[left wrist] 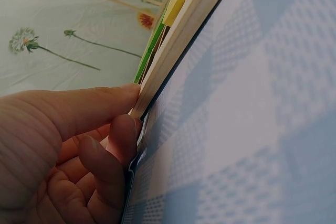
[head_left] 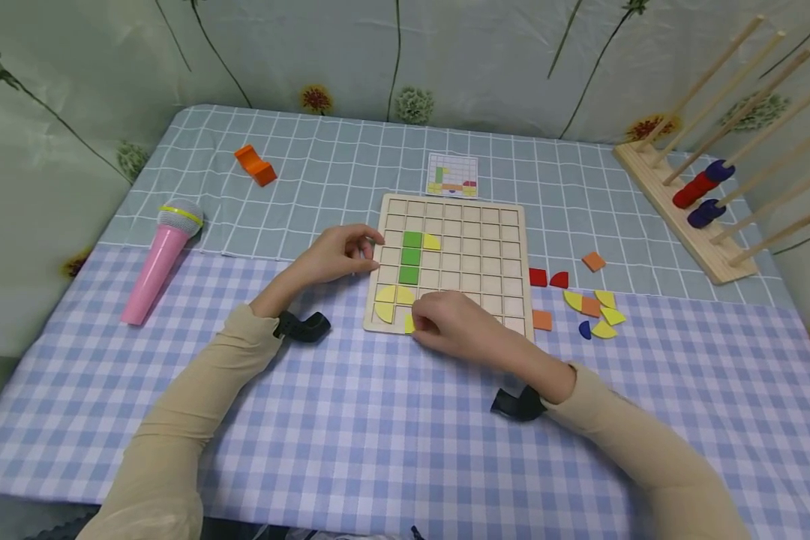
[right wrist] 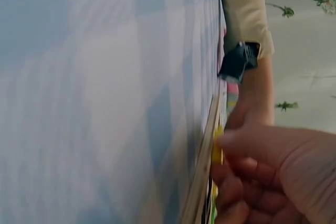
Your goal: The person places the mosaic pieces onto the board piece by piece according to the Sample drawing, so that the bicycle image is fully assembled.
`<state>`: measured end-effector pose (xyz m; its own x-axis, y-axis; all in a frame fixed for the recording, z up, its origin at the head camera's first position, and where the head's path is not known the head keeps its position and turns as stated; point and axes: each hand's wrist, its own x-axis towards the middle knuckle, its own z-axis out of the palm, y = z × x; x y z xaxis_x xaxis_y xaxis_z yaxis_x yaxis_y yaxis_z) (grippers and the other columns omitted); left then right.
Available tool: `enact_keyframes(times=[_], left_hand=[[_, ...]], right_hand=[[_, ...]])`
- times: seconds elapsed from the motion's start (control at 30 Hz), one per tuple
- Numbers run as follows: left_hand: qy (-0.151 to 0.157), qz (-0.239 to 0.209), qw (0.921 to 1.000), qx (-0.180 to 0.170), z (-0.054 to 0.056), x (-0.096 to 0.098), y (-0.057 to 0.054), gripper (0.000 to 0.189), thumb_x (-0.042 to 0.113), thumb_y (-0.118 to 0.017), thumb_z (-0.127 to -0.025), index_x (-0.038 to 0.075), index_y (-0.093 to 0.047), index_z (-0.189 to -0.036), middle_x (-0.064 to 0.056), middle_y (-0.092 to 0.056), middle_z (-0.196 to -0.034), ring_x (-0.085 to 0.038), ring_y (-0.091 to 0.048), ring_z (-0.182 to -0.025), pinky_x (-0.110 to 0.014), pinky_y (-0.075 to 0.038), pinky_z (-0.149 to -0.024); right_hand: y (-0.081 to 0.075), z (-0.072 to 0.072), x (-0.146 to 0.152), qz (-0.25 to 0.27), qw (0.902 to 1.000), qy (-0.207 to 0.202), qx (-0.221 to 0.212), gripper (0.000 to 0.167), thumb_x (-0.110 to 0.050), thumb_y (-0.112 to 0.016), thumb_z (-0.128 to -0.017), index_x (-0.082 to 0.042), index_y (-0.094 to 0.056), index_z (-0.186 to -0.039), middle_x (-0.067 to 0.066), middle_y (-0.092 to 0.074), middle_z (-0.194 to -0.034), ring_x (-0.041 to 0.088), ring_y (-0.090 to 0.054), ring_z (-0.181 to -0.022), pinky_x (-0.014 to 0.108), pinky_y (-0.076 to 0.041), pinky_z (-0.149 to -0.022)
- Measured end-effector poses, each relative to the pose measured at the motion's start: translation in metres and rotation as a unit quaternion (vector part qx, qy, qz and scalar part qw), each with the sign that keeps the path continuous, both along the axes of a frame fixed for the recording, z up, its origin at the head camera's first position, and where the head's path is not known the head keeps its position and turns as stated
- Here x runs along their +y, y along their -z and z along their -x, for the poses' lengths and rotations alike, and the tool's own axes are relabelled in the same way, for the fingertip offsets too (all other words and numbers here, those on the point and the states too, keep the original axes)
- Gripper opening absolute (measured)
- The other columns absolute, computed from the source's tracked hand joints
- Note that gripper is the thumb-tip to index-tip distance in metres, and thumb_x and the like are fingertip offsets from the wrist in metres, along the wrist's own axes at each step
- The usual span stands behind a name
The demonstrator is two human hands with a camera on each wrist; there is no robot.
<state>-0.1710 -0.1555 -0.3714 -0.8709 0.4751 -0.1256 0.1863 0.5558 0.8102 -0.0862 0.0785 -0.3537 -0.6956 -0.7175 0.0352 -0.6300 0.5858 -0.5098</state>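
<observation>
Clock positions are taken from the board's centre, twelve being away from me. At nine, well apart, lies a pink microphone (head_left: 152, 274); at ten, an orange block (head_left: 255, 166). My left hand (head_left: 340, 253) is clamped by thumb and finger on the nine o'clock edge of the board (head_left: 469, 247), presumably to steady it. The board rests flat on the desk (head_left: 351, 450), at this hand's three o'clock. It carries a column of green squares (head_left: 410, 257), with yellow quarters (head_left: 384, 312) towards seven. Also at seven, a yellow piece (head_left: 409, 325), partly hidden, is pinched in my right hand (head_left: 454, 324); I judge a fingertip grip suits something so thin. It lies at that hand's nine o'clock. A patterned card (head_left: 452, 166) stands at twelve, probably for easy viewing. Loose pieces (head_left: 590, 306) lie near four, apparently for right-hand reach. Beyond, between two and three, is a peg rack (head_left: 712, 259).
</observation>
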Motion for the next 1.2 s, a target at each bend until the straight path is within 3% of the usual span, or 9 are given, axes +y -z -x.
enact_keyframes(times=[0.27, 0.4, 0.53, 0.63, 0.93, 1.2], left_hand=[[0.004, -0.003, 1.0000, 0.005, 0.002, 0.000, 0.002, 0.035, 0.012, -0.069, -0.082, 0.005, -0.058, -0.115, -0.007, -0.057, -0.085, -0.006, -0.045, -0.060, -0.019, -0.037, -0.058], [0.004, -0.001, 1.0000, 0.006, 0.002, 0.000, 0.003, 0.035, 0.012, -0.069, -0.083, 0.005, -0.058, -0.115, -0.007, -0.057, -0.085, -0.006, -0.045, -0.060, -0.019, -0.037, -0.057], [0.002, 0.001, 1.0000, 0.005, 0.002, 0.000, 0.002, 0.034, 0.011, -0.069, -0.083, 0.004, -0.058, -0.114, -0.007, -0.057, -0.084, -0.008, -0.045, -0.060, -0.019, -0.037, -0.057], [0.003, 0.003, 1.0000, 0.005, 0.001, -0.001, 0.000, 0.034, 0.011, -0.068, -0.083, 0.004, -0.058, -0.115, -0.006, -0.057, -0.084, -0.008, -0.045, -0.060, -0.019, -0.036, -0.057], [0.002, 0.010, 0.9999, 0.008, 0.001, 0.000, 0.000, 0.034, 0.012, -0.068, -0.083, 0.005, -0.058, -0.115, -0.006, -0.057, -0.085, -0.008, -0.045, -0.061, -0.020, -0.037, -0.058], [0.001, 0.008, 0.9999, 0.008, 0.001, 0.000, 0.000, 0.034, 0.012, -0.068, -0.083, 0.004, -0.058, -0.115, -0.006, -0.057, -0.084, -0.008, -0.045, -0.061, -0.019, -0.037, -0.058]], right_hand=[[0.001, 0.000, -0.013, -0.012, 0.9984, 0.050, 0.021, 0.020, -0.012, -0.064, -0.081, -0.015, -0.052, -0.065, -0.005, -0.045, -0.059, 0.007, -0.040, -0.057, 0.018, -0.032, -0.055], [0.000, 0.000, -0.013, -0.009, 0.9981, 0.056, 0.023, 0.007, -0.015, -0.068, -0.080, -0.011, -0.062, -0.080, -0.001, -0.055, -0.073, 0.009, -0.046, -0.065, 0.020, -0.038, -0.060], [-0.003, 0.004, -0.010, -0.020, 0.9991, 0.033, 0.018, 0.024, -0.015, -0.069, -0.078, -0.009, -0.067, -0.102, 0.002, -0.059, -0.087, 0.010, -0.049, -0.071, 0.021, -0.042, -0.065], [-0.007, 0.008, -0.007, -0.031, 0.9995, 0.003, -0.004, 0.029, -0.012, -0.069, -0.079, -0.009, -0.067, -0.108, 0.002, -0.059, -0.089, 0.009, -0.047, -0.070, 0.020, -0.040, -0.064], [-0.011, 0.016, -0.004, -0.038, 0.9980, -0.036, -0.036, 0.028, -0.015, -0.074, -0.079, -0.006, -0.067, -0.105, 0.003, -0.063, -0.095, 0.011, -0.050, -0.078, 0.024, -0.043, -0.072], [-0.007, 0.021, -0.008, -0.027, 0.9988, -0.035, -0.020, 0.021, -0.021, -0.076, -0.077, -0.007, -0.065, -0.087, 0.002, -0.057, -0.077, 0.010, -0.046, -0.069, 0.021, -0.039, -0.065]])
